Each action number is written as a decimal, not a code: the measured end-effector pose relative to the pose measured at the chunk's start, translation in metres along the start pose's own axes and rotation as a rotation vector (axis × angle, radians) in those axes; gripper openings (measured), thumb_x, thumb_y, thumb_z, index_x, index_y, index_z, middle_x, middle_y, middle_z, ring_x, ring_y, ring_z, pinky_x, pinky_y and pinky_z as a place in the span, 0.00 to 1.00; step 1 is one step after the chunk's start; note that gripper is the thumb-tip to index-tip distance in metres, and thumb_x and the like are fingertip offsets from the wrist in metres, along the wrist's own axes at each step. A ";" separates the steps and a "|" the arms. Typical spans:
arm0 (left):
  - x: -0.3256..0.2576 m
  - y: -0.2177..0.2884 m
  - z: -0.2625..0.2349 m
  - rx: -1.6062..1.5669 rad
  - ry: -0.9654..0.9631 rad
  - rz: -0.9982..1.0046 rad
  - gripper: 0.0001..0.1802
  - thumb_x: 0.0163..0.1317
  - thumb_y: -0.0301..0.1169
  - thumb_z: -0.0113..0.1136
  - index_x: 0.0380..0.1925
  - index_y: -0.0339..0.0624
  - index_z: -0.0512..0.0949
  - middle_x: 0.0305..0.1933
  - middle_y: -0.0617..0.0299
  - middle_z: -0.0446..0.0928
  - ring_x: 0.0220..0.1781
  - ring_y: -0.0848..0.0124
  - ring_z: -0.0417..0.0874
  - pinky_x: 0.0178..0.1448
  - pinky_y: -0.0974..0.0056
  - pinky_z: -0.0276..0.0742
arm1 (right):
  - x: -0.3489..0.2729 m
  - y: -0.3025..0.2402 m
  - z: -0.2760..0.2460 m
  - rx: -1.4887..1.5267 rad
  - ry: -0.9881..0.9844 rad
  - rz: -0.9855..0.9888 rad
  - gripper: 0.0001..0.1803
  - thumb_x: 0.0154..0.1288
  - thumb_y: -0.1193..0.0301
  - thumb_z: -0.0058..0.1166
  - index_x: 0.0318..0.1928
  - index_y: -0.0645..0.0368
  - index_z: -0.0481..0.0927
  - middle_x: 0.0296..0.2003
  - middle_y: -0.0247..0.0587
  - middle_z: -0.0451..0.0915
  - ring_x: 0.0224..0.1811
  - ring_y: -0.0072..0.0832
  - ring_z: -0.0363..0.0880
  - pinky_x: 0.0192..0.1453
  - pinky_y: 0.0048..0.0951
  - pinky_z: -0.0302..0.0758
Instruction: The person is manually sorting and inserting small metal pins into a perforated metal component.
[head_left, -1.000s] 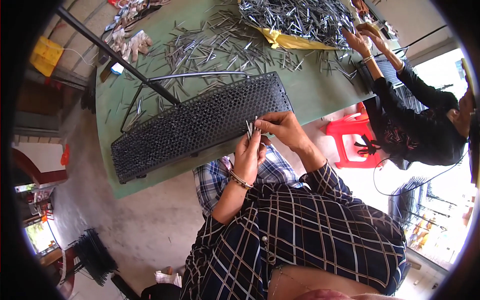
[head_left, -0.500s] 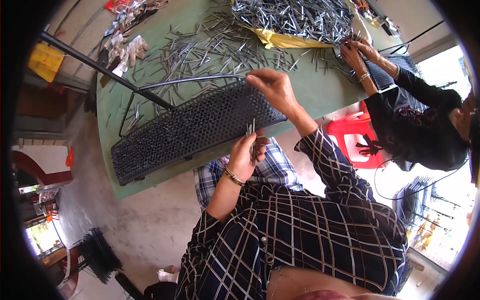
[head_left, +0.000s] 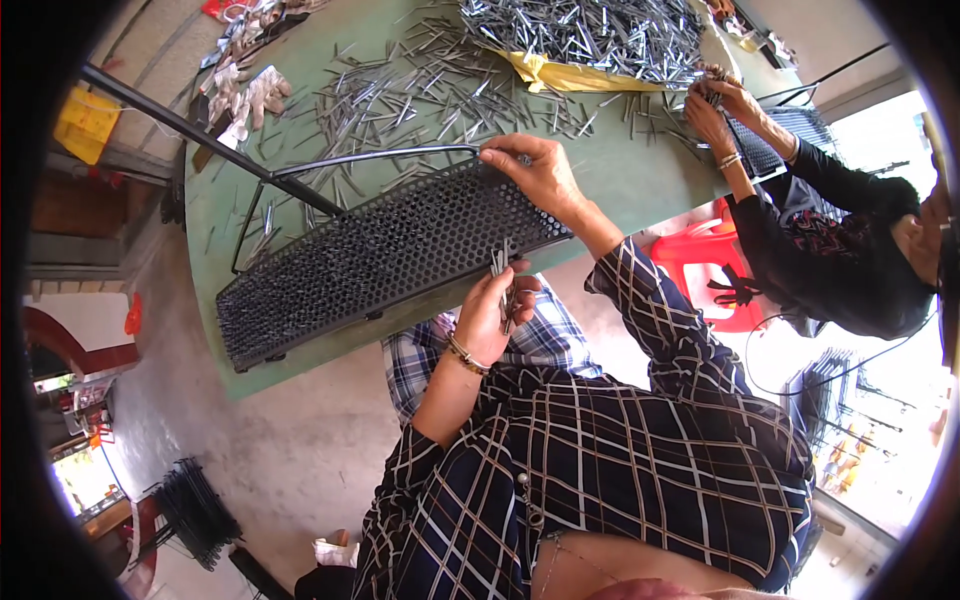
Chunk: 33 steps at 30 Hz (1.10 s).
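A long black perforated panel (head_left: 400, 235) lies slanted along the near edge of the green table. Its left part is thickly studded with small dark pieces, while open round holes show towards the right. My left hand (head_left: 490, 312), close to the panel's near edge, is closed around several thin metal strips (head_left: 500, 262) whose ends stick up past the thumb. At the panel's far edge, beside the end of a black bent rod (head_left: 390, 153), my right hand (head_left: 540, 178) is closed in a pinch. What its fingertips hold, if anything, is too small to make out.
Loose strips (head_left: 400, 100) cover much of the green table (head_left: 640, 160), with a large heap (head_left: 600, 35) on yellow sheeting behind. Work gloves (head_left: 262, 95) lie far left, near a dark bar. A co-worker's hands (head_left: 715, 110) handle another panel at right, by a red stool (head_left: 690, 255).
My right hand has shifted slightly left at the panel's far edge. My left hand stays almost in place with its strips. The co-worker's hands have moved a little.
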<state>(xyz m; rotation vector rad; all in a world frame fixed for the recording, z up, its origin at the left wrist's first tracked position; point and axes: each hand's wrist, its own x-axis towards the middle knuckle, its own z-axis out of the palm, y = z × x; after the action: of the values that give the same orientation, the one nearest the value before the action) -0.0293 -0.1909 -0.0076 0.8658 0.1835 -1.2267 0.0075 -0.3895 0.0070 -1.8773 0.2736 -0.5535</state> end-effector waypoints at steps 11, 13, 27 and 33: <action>-0.002 0.000 -0.004 0.037 -0.028 0.042 0.14 0.69 0.35 0.46 0.47 0.37 0.73 0.35 0.57 0.79 0.29 0.78 0.76 0.29 0.74 0.70 | -0.007 0.013 0.005 -0.319 -0.047 -0.408 0.11 0.58 0.69 0.59 0.42 0.58 0.82 0.33 0.41 0.81 0.37 0.38 0.79 0.44 0.35 0.74; -0.002 0.001 -0.004 0.057 -0.030 0.046 0.14 0.69 0.35 0.46 0.47 0.38 0.73 0.35 0.56 0.79 0.28 0.78 0.76 0.28 0.74 0.71 | -0.008 0.013 0.004 -0.354 -0.054 -0.474 0.11 0.58 0.70 0.58 0.42 0.57 0.82 0.35 0.39 0.82 0.38 0.35 0.78 0.47 0.34 0.72; -0.004 0.002 -0.003 0.120 0.003 0.059 0.14 0.70 0.37 0.45 0.46 0.40 0.73 0.34 0.59 0.78 0.27 0.81 0.74 0.25 0.76 0.67 | -0.013 0.011 0.003 -0.383 -0.042 -0.450 0.12 0.60 0.69 0.57 0.43 0.58 0.81 0.36 0.42 0.81 0.41 0.37 0.79 0.48 0.36 0.72; -0.007 0.012 0.009 0.102 -0.056 0.148 0.14 0.70 0.37 0.45 0.46 0.40 0.72 0.35 0.59 0.77 0.25 0.82 0.71 0.24 0.77 0.64 | -0.036 -0.020 -0.014 -0.105 -0.043 -0.129 0.13 0.61 0.66 0.59 0.40 0.63 0.81 0.33 0.43 0.81 0.34 0.33 0.79 0.38 0.31 0.74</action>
<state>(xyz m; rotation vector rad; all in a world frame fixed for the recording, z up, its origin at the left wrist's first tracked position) -0.0241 -0.1905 0.0079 0.9163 0.0113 -1.1278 -0.0324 -0.3775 0.0211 -2.0161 0.1561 -0.5949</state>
